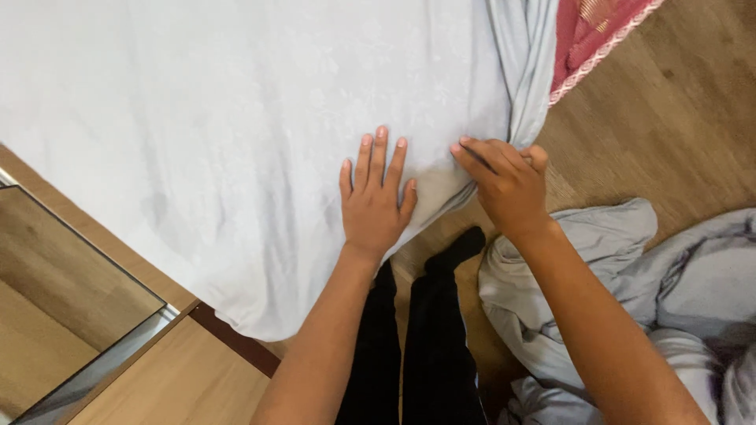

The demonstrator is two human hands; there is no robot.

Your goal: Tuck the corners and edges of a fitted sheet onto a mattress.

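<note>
A pale grey bed sheet (236, 118) covers the mattress and fills most of the head view. My left hand (374, 201) lies flat on it near the corner, fingers spread, holding nothing. Just to its right, my right hand (504, 181) pinches a fold of the sheet at the mattress corner, where the fabric bunches into a twisted band (526, 71) running up and away. My legs in black trousers (417, 338) stand below, next to the bed.
A heap of grey bedding (630, 275) lies on the wooden floor (677, 118) at the right. A red patterned cloth with a pale trim (591, 31) shows at the top right. A wooden bed frame edge (181, 378) and a mirror panel (63, 291) sit at the lower left.
</note>
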